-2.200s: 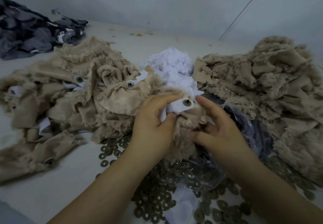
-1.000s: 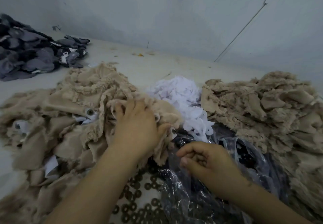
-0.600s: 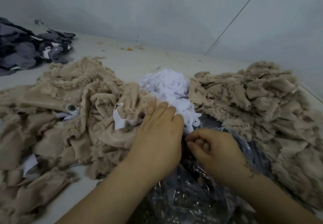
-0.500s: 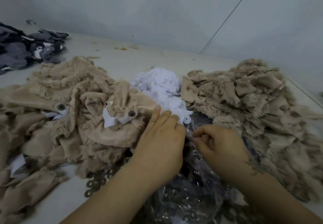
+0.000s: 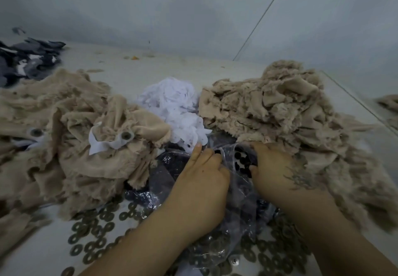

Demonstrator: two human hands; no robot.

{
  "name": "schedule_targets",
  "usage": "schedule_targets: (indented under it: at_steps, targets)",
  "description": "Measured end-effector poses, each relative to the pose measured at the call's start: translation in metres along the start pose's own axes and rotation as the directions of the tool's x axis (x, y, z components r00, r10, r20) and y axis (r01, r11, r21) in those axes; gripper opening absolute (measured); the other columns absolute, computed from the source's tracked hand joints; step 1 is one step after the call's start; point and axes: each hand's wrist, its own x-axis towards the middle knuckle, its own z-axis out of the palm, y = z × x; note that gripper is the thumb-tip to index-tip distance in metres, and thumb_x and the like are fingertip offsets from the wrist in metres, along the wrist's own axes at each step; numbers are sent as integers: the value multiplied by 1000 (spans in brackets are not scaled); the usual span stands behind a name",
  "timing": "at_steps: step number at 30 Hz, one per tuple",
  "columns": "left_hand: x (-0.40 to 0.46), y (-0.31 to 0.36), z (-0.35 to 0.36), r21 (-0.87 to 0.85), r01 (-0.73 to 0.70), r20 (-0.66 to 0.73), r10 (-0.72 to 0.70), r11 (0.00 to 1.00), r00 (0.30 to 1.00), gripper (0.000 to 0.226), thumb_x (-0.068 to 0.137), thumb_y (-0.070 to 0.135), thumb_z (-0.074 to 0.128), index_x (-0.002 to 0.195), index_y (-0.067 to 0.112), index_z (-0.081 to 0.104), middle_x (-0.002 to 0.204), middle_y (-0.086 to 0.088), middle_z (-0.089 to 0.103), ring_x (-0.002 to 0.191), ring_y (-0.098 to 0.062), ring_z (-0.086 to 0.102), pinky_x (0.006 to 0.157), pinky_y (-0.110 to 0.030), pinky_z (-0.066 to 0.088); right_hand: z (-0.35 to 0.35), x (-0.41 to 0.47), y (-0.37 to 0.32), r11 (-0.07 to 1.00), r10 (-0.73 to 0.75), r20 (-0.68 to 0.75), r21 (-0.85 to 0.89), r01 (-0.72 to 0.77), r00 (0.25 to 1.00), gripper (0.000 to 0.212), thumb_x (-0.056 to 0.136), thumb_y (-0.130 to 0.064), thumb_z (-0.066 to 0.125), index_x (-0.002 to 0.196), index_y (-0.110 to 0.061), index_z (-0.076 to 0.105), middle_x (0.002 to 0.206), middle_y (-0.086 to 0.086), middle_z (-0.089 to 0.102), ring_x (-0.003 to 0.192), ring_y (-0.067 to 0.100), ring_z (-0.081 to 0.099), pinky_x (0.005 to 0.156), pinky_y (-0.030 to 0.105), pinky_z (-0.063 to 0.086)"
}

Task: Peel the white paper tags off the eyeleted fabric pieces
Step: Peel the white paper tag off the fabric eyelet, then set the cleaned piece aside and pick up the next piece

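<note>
At far left on the counter [image 5: 133, 71] lies a dark grey heap of cloth [image 5: 28, 58], apart from the work. Nearer, the left pile of tan fabric pieces [image 5: 71, 138] is soft, fuzzy-edged and crumpled; at least one piece on it carries a round metal eyelet [image 5: 126, 135] with a white paper tag [image 5: 103, 144] still stuck beside it, so this pile looks unfinished. Flat metal rings [image 5: 94, 228] scatter near it. Farther back in the middle, a crinkled mound of white paper scraps [image 5: 172, 101] suggests many tags are already off. The left hand [image 5: 202, 181] rests with fingers loosely extended on a crinkly clear plastic bag [image 5: 228, 189], holding no tag. The right hand [image 5: 277, 168] lies at the bag's mouth, fingertips under fabric; whether it grips anything I cannot tell. The right pile of fabric [image 5: 280, 112] shows no tags, probably done.
</note>
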Motion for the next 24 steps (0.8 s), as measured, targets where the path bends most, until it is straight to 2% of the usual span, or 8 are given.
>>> schedule_targets:
  at_steps: [4, 8, 12, 14, 17, 20, 22, 24]
  targets:
    - [3, 3, 3, 5, -19, -10, 19, 1000, 1000, 21, 83, 13, 57, 102, 11, 64, 115, -6, 51, 125, -25, 33, 121, -47, -10, 1, -3, 0, 999, 33, -88, 28, -30, 996, 69, 93, -39, 63, 152, -28, 30, 140, 9, 35, 117, 31, 52, 83, 32, 45]
    - [3, 2, 4, 20, -11, -7, 11, 1000, 1000, 25, 87, 18, 58, 110, 11, 64, 123, -5, 50, 134, -24, 29, 116, -40, -21, -7, -5, -1, 999, 45, -288, 22, -40, 956, 72, 90, -35, 69, 153, -31, 34, 147, 14, 18, 128, 37, 34, 92, 41, 45]
    - [4, 1, 3, 6, -28, -2, 28, 1000, 1000, 22, 89, 21, 58, 109, 15, 64, 126, -2, 48, 133, -21, 28, 118, -40, -20, -4, -1, 2, 988, 148, -244, 3, -152, 958, 82, 92, -37, 67, 158, -38, 18, 162, 11, -23, 150, 38, -4, 112, 50, 34]
    - [6, 1, 4, 11, -36, -3, 36, 999, 999, 21, 89, 22, 59, 109, 15, 64, 127, -2, 48, 134, -20, 27, 119, -42, -17, -2, 4, 6, 984, 180, -223, 24, -179, 958, 85, 92, -38, 65, 159, -35, 13, 161, 12, -31, 152, 38, -11, 114, 50, 32]
    - [9, 2, 5, 15, -38, 2, 38, 999, 999, 20, 90, 22, 59, 108, 14, 64, 129, -4, 47, 134, -21, 26, 119, -41, -17, 0, 11, 13, 982, 187, -154, 46, -182, 970, 85, 95, -37, 60, 160, -19, 9, 166, 7, -19, 154, 31, -9, 120, 48, 24]
    - [13, 3, 4, 10, -48, 2, 48, 999, 999, 16, 90, 21, 59, 102, 12, 66, 129, -6, 49, 134, -23, 29, 118, -41, -18, 2, 14, 12, 986, 152, -129, 87, -141, 980, 74, 97, -31, 57, 156, -5, 22, 166, 9, 12, 153, 27, 11, 119, 42, 24]
    - [15, 3, 5, 12, -48, -17, 48, 999, 999, 15, 90, 20, 59, 100, 12, 67, 127, -6, 51, 132, -24, 33, 119, -42, -16, 0, 12, 6, 992, 97, -140, 99, -84, 985, 46, 96, -29, 58, 134, -3, 50, 148, 13, 42, 137, 31, 40, 102, 38, 39]
    - [17, 3, 6, -19, -34, -43, 33, 999, 999, 17, 88, 19, 58, 101, 12, 67, 124, -5, 52, 128, -23, 36, 122, -41, -11, -3, 4, -8, 994, -16, -122, 105, 29, 992, 29, 97, -31, 55, 117, -11, 59, 127, 8, 55, 117, 26, 54, 89, 33, 42]
